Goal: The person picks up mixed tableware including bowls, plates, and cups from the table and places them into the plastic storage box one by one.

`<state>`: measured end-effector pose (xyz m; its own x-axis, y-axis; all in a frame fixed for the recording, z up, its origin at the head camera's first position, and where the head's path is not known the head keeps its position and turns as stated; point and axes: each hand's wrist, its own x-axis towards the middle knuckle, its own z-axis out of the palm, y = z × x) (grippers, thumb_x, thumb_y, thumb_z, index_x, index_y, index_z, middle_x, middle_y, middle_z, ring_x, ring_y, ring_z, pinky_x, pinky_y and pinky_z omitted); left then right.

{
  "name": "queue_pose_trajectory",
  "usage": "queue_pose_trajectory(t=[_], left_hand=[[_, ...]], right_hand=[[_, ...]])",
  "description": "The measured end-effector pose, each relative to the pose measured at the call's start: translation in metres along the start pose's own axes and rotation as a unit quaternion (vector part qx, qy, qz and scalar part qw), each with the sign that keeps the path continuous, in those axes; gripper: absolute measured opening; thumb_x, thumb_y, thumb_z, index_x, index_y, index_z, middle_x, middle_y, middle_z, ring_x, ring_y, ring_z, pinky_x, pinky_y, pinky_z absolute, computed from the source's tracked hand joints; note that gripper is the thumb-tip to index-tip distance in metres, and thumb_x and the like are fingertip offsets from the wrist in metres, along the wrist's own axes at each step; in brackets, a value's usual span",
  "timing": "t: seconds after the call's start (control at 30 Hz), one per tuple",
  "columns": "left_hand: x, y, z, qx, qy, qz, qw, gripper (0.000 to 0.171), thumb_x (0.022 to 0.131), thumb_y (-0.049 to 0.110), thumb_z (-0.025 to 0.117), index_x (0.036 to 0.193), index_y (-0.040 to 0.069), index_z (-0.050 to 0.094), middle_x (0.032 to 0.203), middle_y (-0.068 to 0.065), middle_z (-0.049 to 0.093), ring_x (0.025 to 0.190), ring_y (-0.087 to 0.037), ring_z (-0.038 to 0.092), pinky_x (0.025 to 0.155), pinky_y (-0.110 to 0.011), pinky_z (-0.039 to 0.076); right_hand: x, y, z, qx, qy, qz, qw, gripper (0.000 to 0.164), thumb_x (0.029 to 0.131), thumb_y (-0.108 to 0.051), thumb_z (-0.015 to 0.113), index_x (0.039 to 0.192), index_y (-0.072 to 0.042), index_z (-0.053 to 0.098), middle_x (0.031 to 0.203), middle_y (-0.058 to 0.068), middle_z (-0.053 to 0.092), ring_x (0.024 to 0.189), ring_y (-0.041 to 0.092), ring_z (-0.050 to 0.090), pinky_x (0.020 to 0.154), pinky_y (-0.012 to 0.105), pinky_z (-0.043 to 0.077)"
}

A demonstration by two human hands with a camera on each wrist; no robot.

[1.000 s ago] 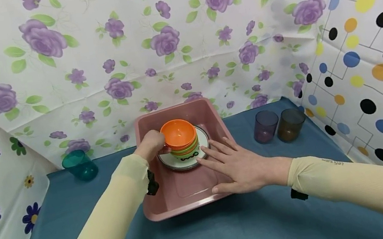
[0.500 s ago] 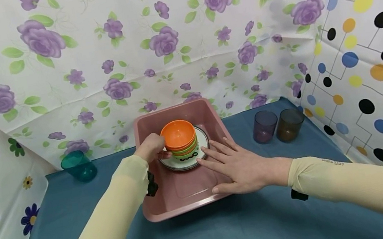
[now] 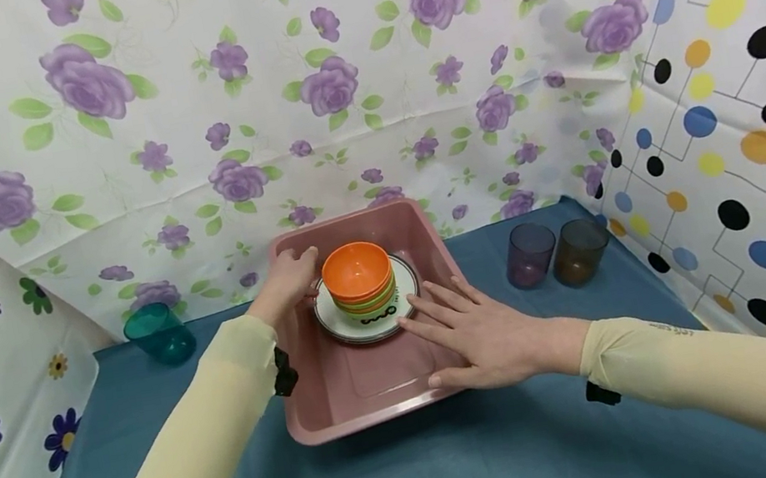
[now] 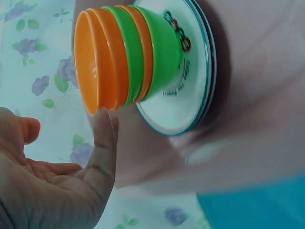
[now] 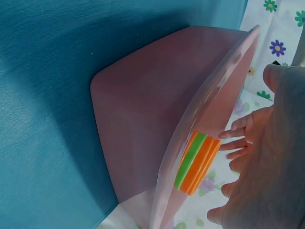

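Orange and green bowls (image 3: pixel 358 273) stand nested in a stack on white plates (image 3: pixel 405 282), inside a pink basin (image 3: pixel 376 422). My left hand (image 3: pixel 286 283) is over the basin's left side, just left of the stack, holding nothing. In the left wrist view its fingers are loosely bent, and one fingertip is right at the top orange bowl's rim; I cannot tell if it touches. My right hand (image 3: pixel 486 336) is spread flat over the basin's right edge, its fingers pointing toward the plates, with nothing held. From the right wrist, the basin wall hides the plates.
A teal cup (image 3: pixel 162 335) tilts on the blue cloth (image 3: pixel 525 452) left of the basin. To the right stand a purple cup (image 3: pixel 530 255) and a brown cup (image 3: pixel 581 250). A flowered sheet (image 3: pixel 337 145) hangs close behind the basin.
My left hand has let go of the bowls and shifted left, away from them. The bowls remain on the plates. My right hand has hardly moved.
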<state>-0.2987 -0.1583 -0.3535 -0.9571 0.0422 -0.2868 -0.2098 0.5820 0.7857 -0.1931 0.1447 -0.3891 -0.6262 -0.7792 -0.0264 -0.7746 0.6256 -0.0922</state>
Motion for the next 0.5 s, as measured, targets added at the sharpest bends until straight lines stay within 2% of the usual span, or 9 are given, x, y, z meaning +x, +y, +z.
queue_pose_trajectory(t=[0.07, 0.17, 0.2, 0.3, 0.37, 0.5], left_hand=[[-0.003, -0.002, -0.005, 0.066, 0.015, 0.038, 0.9970, 0.077, 0.110, 0.048, 0.032, 0.163, -0.001, 0.004, 0.164, -0.025, 0.024, 0.130, -0.040, 0.051, 0.108, -0.051, 0.045], [-0.007, -0.005, -0.009, 0.146, 0.032, 0.085, 0.9851, 0.081, 0.109, 0.053, 0.032, 0.163, 0.000, 0.004, 0.167, -0.024, 0.014, 0.149, -0.042, 0.027, 0.119, -0.059, 0.024], [-0.009, -0.006, -0.010, 0.169, 0.036, 0.098, 0.9800, 0.081, 0.109, 0.055, 0.032, 0.164, 0.001, 0.005, 0.169, -0.022, 0.007, 0.153, -0.043, 0.015, 0.120, -0.061, 0.017], [-0.016, -0.009, -0.012, 0.212, 0.039, 0.138, 0.9667, 0.081, 0.108, 0.054, 0.036, 0.165, 0.004, 0.006, 0.169, -0.021, 0.007, 0.152, -0.045, 0.019, 0.119, -0.063, 0.020], [-0.021, -0.011, -0.012, 0.243, 0.039, 0.166, 0.9551, 0.081, 0.108, 0.053, 0.039, 0.165, 0.006, 0.007, 0.169, -0.021, 0.008, 0.150, -0.046, 0.022, 0.118, -0.063, 0.023], [-0.035, -0.015, -0.011, 0.309, 0.042, 0.214, 0.9257, 0.081, 0.106, 0.052, 0.046, 0.165, 0.009, 0.011, 0.168, -0.023, 0.011, 0.150, -0.048, 0.022, 0.118, -0.065, 0.022]], right_hand=[[-0.001, 0.001, 0.001, 0.003, 0.000, 0.005, 1.000, 0.085, 0.099, -0.075, 0.034, 0.166, -0.027, 0.015, 0.172, 0.003, 0.002, 0.157, 0.030, -0.006, 0.122, 0.061, 0.004], [-0.003, 0.003, 0.002, 0.005, 0.001, 0.014, 1.000, 0.086, 0.097, -0.078, 0.032, 0.166, -0.028, 0.014, 0.171, 0.001, 0.000, 0.156, 0.028, -0.008, 0.122, 0.061, 0.005], [-0.004, 0.004, 0.002, 0.005, 0.002, 0.016, 1.000, 0.087, 0.097, -0.078, 0.032, 0.166, -0.028, 0.014, 0.171, 0.001, 0.000, 0.156, 0.028, -0.008, 0.122, 0.061, 0.005], [-0.005, 0.006, 0.002, 0.006, 0.005, 0.021, 1.000, 0.087, 0.097, -0.079, 0.032, 0.166, -0.029, 0.012, 0.171, 0.001, -0.001, 0.156, 0.028, -0.008, 0.123, 0.060, 0.003], [-0.006, 0.007, 0.001, 0.008, 0.007, 0.023, 1.000, 0.087, 0.097, -0.079, 0.033, 0.166, -0.030, 0.011, 0.171, 0.000, -0.002, 0.156, 0.028, -0.008, 0.123, 0.059, 0.002], [-0.008, 0.009, 0.000, 0.012, 0.015, 0.027, 0.999, 0.089, 0.096, -0.078, 0.035, 0.166, -0.028, 0.013, 0.171, 0.001, 0.000, 0.157, 0.028, -0.007, 0.123, 0.059, 0.001]])
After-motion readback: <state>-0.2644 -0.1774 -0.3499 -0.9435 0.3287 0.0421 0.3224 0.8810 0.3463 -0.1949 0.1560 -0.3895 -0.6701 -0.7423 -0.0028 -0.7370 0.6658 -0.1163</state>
